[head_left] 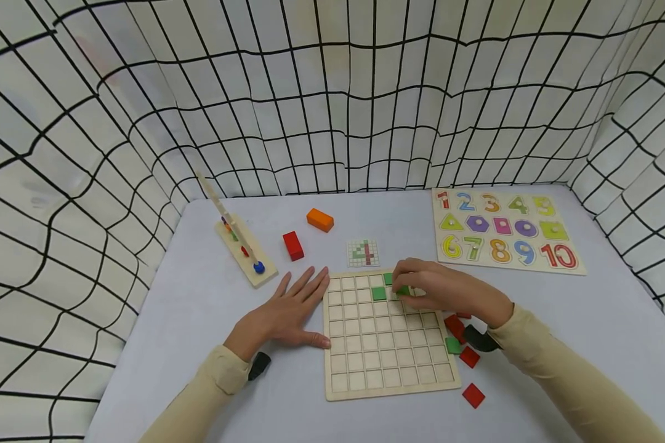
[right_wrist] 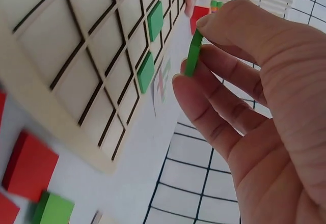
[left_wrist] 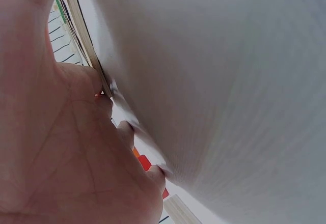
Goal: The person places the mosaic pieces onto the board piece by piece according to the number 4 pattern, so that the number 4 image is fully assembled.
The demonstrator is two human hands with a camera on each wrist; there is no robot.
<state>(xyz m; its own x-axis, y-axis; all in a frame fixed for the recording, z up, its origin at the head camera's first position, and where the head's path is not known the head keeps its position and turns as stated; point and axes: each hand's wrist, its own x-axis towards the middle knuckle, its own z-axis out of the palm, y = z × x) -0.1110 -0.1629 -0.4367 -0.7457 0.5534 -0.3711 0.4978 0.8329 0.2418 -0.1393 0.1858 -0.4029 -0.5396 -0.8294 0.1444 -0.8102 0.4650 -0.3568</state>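
A wooden grid board (head_left: 385,341) lies on the table, with two green square tiles set in cells near its far edge; one is this green tile (head_left: 378,293). My right hand (head_left: 440,288) is over the board's far right part. Between thumb and fingertips it pinches another green tile (right_wrist: 194,52), held above the board in the right wrist view. My left hand (head_left: 290,311) rests on the table with fingers spread, thumb and fingertips at the board's left edge. Beyond the board lies a small pattern card (head_left: 362,253) with green and red squares.
Loose red tiles (head_left: 473,395) and a green tile (head_left: 453,346) lie right of the board. A number puzzle (head_left: 510,231) is at the back right. An orange block (head_left: 320,219), a red block (head_left: 293,246) and a wooden bead frame (head_left: 246,252) stand at the back left.
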